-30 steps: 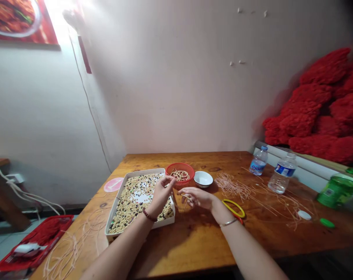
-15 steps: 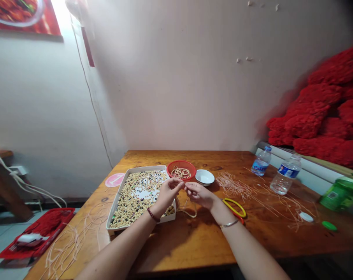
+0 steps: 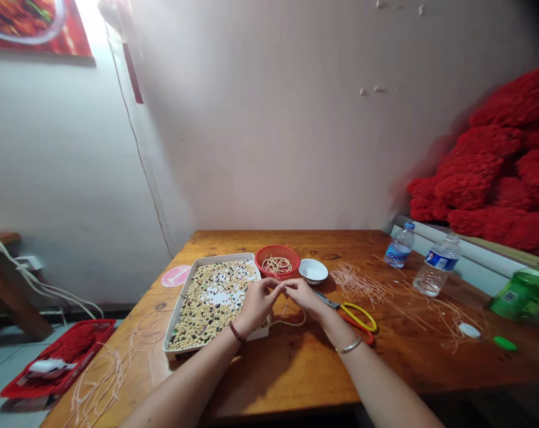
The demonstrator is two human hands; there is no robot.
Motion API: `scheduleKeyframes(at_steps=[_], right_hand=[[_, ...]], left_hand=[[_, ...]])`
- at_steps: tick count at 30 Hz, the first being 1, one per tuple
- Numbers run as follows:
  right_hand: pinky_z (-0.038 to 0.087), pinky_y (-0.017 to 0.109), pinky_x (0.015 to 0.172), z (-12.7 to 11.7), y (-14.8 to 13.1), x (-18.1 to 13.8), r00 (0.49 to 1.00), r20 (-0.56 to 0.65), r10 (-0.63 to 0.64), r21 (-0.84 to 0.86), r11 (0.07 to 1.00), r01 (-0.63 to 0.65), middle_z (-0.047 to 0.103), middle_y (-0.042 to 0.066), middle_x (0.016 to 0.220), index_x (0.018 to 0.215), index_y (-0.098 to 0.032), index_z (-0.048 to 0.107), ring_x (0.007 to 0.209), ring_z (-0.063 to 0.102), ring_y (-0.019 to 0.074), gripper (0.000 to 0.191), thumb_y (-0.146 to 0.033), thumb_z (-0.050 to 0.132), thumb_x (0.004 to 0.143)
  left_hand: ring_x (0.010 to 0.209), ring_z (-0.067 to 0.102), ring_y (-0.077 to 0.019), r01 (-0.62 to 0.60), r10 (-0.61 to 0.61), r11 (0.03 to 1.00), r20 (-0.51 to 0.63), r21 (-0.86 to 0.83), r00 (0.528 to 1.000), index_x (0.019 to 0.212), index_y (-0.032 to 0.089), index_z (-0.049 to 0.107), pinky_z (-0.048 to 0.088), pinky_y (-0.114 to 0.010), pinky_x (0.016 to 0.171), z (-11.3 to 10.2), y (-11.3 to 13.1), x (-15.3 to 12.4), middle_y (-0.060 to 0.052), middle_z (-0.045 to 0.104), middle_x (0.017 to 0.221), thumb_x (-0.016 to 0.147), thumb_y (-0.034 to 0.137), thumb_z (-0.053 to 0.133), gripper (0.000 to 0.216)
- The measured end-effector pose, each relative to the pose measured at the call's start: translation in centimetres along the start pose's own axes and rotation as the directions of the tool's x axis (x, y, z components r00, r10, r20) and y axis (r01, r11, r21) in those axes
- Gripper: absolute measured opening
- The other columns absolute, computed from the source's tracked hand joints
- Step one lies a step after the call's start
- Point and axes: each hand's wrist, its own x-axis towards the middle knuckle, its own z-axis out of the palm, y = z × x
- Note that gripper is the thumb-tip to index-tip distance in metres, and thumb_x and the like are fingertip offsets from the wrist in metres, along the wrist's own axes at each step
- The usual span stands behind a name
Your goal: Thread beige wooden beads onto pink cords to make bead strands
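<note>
My left hand (image 3: 258, 304) and my right hand (image 3: 302, 298) meet above the near right corner of a white tray (image 3: 216, 257), fingertips pinched together. A thin beaded strand (image 3: 287, 323) hangs from between them and curves down onto the wooden table (image 3: 269, 380). The tray holds a mix of pale and dark beads. Behind my hands stand a red bowl (image 3: 277, 252) of coiled bead strands and a small white bowl (image 3: 312, 270). Scissors with yellow and orange handles (image 3: 353, 318) lie just past my right hand, their blades close to its fingers.
Loose pale cords (image 3: 357, 284) spread across the table's right side, and more lie at its left front corner. Two water bottles (image 3: 437, 264) and a green bottle (image 3: 521, 295) stand at the right. Red yarn (image 3: 483, 172) is heaped behind them. A red tray (image 3: 59, 362) sits on the floor.
My hands have come together, from slightly apart to fingertips touching, and now sit a little lower. The scissors' blades have come into view beside my right hand.
</note>
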Motion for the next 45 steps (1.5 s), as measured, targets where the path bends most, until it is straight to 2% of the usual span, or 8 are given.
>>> scheduleKeyframes(at_steps=[8, 14, 18, 24, 30, 34, 41, 45], right_hand=[[0.023, 0.023, 0.053, -0.1, -0.1, -0.1, 0.999, -0.006, 0.032, -0.025, 0.999, -0.032, 0.045, -0.003, 0.056, 0.068, -0.011, 0.065, 0.054, 0.031, 0.0080, 0.037, -0.047, 0.060, 0.076], [0.021, 0.023, 0.050, -0.1, -0.5, -0.1, 0.997, -0.025, 0.069, -0.008, 0.998, -0.069, 0.048, -0.002, 0.057, 0.076, -0.011, 0.069, 0.052, 0.030, 0.0073, 0.036, -0.047, 0.062, 0.074], [0.022, 0.023, 0.050, -0.1, -0.9, -0.2, 0.998, -0.021, 0.061, -0.002, 0.998, -0.061, 0.046, -0.003, 0.055, 0.071, -0.013, 0.068, 0.053, 0.031, 0.0080, 0.034, -0.046, 0.063, 0.073], [0.020, 0.023, 0.049, -0.2, -1.7, -0.6, 0.993, -0.017, 0.120, 0.014, 0.993, -0.119, 0.046, -0.003, 0.054, 0.070, -0.013, 0.067, 0.050, 0.029, 0.0073, 0.034, -0.047, 0.064, 0.071], [0.022, 0.023, 0.050, -0.5, -1.7, -0.7, 0.993, 0.004, 0.117, 0.014, 0.993, -0.118, 0.049, -0.002, 0.056, 0.064, -0.013, 0.064, 0.052, 0.033, 0.0076, 0.030, -0.043, 0.065, 0.070], [0.014, 0.023, 0.045, -0.6, -1.3, -0.5, 0.977, 0.035, 0.210, 0.104, 0.972, -0.212, 0.044, -0.004, 0.051, 0.061, -0.014, 0.059, 0.044, 0.025, 0.0053, 0.043, -0.054, 0.056, 0.077], [0.012, 0.023, 0.042, -0.4, -0.6, -0.4, 0.966, -0.065, 0.250, 0.123, 0.963, -0.241, 0.037, -0.006, 0.046, 0.060, -0.015, 0.054, 0.040, 0.023, 0.0046, 0.050, -0.063, 0.057, 0.073], [0.014, 0.022, 0.042, -0.4, -0.5, -0.3, 0.971, -0.079, 0.224, 0.115, 0.970, -0.215, 0.043, -0.005, 0.050, 0.063, -0.014, 0.058, 0.041, 0.026, 0.0041, 0.051, -0.064, 0.059, 0.072]], left_hand=[[0.072, 0.063, -0.0176, 0.036, -0.031, 0.998, -0.079, 0.055, 0.996, 0.090, 0.019, 0.069, 0.046, -0.027, 0.065, -0.2, -0.4, 0.1, -0.005, 0.071, 0.082, 0.082, 0.036, 0.058, 0.022], [0.074, 0.065, -0.0196, 0.111, -0.115, 0.992, -0.071, -0.061, 0.991, 0.113, 0.015, 0.062, 0.050, -0.031, 0.069, 0.1, -1.6, 0.6, -0.007, 0.071, 0.086, 0.079, 0.038, 0.061, 0.041], [0.081, 0.066, -0.0223, 0.124, -0.123, 0.981, 0.013, -0.147, 0.992, 0.097, 0.014, 0.070, 0.051, -0.033, 0.073, 0.1, -2.0, 0.8, -0.011, 0.072, 0.093, 0.079, 0.040, 0.061, 0.033], [0.073, 0.065, -0.0201, 0.114, -0.111, 0.967, 0.030, -0.229, 0.993, 0.085, 0.014, 0.072, 0.050, -0.029, 0.067, 0.2, -1.9, 0.9, -0.009, 0.072, 0.080, 0.075, 0.047, 0.064, 0.035], [0.065, 0.062, -0.0171, 0.124, -0.120, 0.980, 0.036, -0.158, 0.992, 0.084, 0.014, 0.070, 0.045, -0.025, 0.060, 0.1, -1.4, 0.8, -0.007, 0.070, 0.074, 0.077, 0.045, 0.063, 0.033], [0.067, 0.062, -0.0164, 0.099, -0.098, 0.990, 0.015, -0.102, 0.995, 0.082, 0.015, 0.069, 0.045, -0.025, 0.061, 0.1, -1.0, 0.8, -0.006, 0.070, 0.077, 0.080, 0.041, 0.060, 0.028], [0.064, 0.058, -0.0150, 0.031, -0.031, 0.999, 0.032, -0.009, 0.999, 0.080, 0.018, 0.068, 0.042, -0.024, 0.060, 0.2, -0.5, 0.4, -0.004, 0.069, 0.077, 0.083, 0.042, 0.055, 0.027], [0.067, 0.057, -0.0151, 0.023, -0.023, 0.999, 0.018, -0.029, 1.000, 0.081, 0.018, 0.065, 0.042, -0.024, 0.062, 0.4, -0.5, 0.4, -0.003, 0.067, 0.078, 0.084, 0.039, 0.054, 0.024]])
